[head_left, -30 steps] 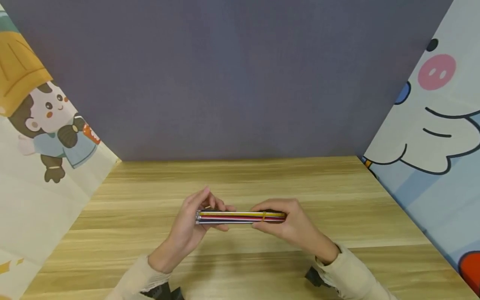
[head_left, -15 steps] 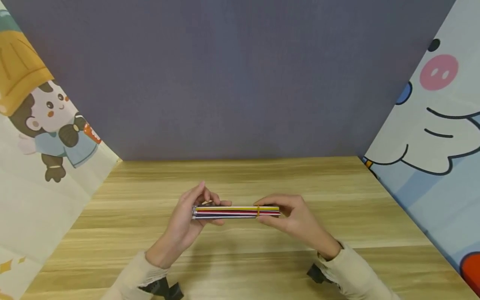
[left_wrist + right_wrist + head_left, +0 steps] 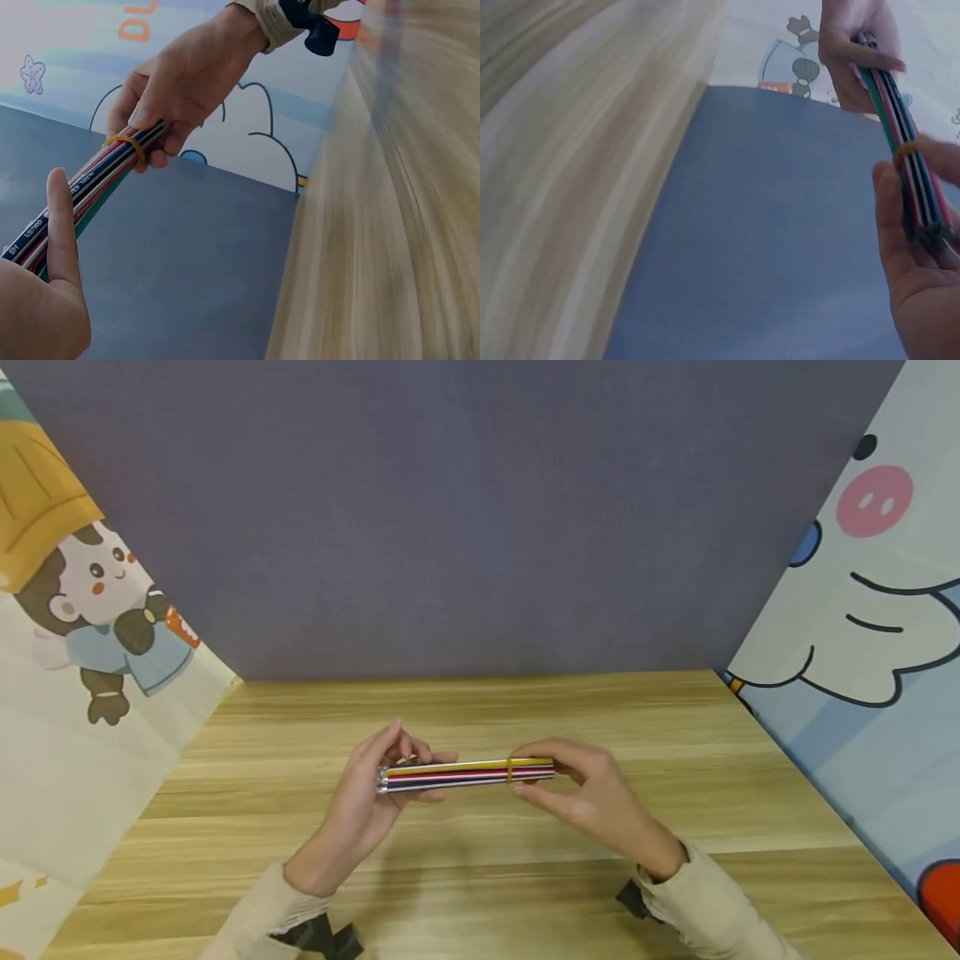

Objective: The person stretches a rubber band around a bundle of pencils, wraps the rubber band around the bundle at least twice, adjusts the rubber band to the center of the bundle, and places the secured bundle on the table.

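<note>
A bundle of pencils [image 3: 457,772] in several colours, with yellow, red, white and dark stripes, is held level above the table. An orange rubber band [image 3: 510,769] circles it near the right end. My left hand [image 3: 363,806] grips the left end, with the thumb across the pencils [image 3: 90,180] in the left wrist view. At the banded end, my right hand [image 3: 600,793] pinches the bundle between thumb and fingers. Seen from the right wrist, the pencils [image 3: 904,142] show a green side, and the rubber band [image 3: 906,148] sits by the right fingertips.
The wood-grain table [image 3: 480,893] lies below both hands. A grey panel [image 3: 480,527] stands upright at the back. Cartoon-printed walls flank the table, the left wall [image 3: 150,727] and the right wall [image 3: 862,760]. Black wrist mounts hang at both sleeves.
Both hands and the pencil bundle have moved slightly up and left in the head view. The bundle's right end has risen a little and shows more between the right fingers.
</note>
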{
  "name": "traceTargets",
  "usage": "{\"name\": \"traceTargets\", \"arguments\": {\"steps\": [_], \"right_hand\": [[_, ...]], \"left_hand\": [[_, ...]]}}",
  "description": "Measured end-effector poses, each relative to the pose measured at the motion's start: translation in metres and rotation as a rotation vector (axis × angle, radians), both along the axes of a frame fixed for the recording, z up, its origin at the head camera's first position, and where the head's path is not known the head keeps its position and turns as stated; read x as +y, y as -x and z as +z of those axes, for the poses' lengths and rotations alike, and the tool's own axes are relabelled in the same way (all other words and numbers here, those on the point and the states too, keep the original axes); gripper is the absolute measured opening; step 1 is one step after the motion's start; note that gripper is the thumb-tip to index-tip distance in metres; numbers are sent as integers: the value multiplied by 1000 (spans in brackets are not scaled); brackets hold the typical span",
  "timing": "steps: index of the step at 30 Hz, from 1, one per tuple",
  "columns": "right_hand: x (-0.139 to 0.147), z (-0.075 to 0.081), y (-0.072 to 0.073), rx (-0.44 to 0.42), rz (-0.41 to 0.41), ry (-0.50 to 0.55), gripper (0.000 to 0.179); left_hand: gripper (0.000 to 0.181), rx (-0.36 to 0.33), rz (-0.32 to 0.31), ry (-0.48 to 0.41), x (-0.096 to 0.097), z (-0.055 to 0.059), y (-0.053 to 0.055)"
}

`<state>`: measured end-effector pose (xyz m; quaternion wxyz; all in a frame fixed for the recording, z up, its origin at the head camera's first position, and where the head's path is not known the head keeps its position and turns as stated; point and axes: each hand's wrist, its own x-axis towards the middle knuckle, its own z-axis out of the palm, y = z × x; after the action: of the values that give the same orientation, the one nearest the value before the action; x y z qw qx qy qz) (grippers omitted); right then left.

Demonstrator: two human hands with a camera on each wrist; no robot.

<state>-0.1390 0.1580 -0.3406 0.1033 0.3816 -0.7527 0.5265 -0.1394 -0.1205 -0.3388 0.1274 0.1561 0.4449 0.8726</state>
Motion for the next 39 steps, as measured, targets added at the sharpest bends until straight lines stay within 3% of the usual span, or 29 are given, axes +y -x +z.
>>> {"name": "traceTargets", "arguments": {"steps": [9, 15, 22, 29, 35, 39], "right_hand": [[-9, -5, -5, 60, 16, -69, 32], [-3, 4, -3, 236, -50, -152, 47], [0, 4, 0, 388, -29, -159, 28], [2, 2, -4, 345, -30, -212, 43], [1, 1, -5, 401, -41, -255, 42], [-6, -5, -6, 386, 13, -230, 43]], "left_hand": [[42, -84, -27, 22, 9, -5, -4], [42, -42, 8, 17, 2, 0, 0], [43, -117, 40, 36, 2, -1, 1], [45, -151, 44, 61, 7, -8, 2], [45, -163, 21, 48, 8, -9, 2], [45, -126, -66, 56, 11, -8, 1]]}}
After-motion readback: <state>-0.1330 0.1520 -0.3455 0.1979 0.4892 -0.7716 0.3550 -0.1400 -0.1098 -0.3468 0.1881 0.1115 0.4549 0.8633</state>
